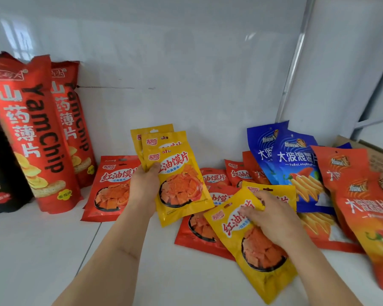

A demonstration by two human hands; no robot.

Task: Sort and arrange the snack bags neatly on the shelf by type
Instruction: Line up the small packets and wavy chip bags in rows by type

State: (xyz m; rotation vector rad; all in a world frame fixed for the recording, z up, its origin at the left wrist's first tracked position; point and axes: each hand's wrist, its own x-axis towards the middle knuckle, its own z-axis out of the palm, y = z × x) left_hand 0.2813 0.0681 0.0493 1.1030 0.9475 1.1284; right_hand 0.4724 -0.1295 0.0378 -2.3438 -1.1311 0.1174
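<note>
The white shelf (pixel 42 250) has a seam running from front to back left of the middle. At far left a black bag (pixel 0 173) stands upright, with two tall red yam chip bags (pixel 38 138) beside it, one behind the other against the back wall. A red bag (pixel 111 191) leans near them. Right of the middle, more red bags (pixel 197 235) lie overlapped in a heap, with a yellow bag (pixel 252 246) on top at the front. Blue bags (pixel 296 164) and orange bags (pixel 363 208) lean and lie at right, and a cardboard box (pixel 380 157) sits behind them.
</note>
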